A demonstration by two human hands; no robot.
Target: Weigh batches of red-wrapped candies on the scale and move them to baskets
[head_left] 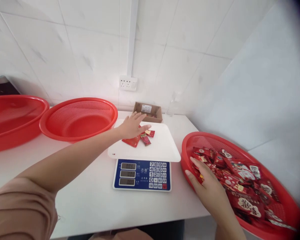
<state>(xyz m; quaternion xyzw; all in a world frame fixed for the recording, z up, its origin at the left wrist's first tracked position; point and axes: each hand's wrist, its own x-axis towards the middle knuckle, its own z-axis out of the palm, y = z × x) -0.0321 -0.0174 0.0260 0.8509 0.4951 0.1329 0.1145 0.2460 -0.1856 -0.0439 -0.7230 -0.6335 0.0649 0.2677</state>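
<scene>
My left hand [133,126] reaches out over the white tray of a digital scale [165,148], fingers stretched flat above a few red candy packets [140,138] lying on the tray. My right hand [207,186] rests inside a red mesh basket [190,141] at the right, fingers spread on a heap of red candy packets [242,185]. Neither hand visibly grips a packet. The scale's blue keypad and displays [142,174] face me.
An empty red mesh basket [78,118] and a red basin [12,120] stand at the left on the white counter [90,200]. A small cardboard box [148,111] sits behind the scale by the tiled wall, below a wall socket [128,83].
</scene>
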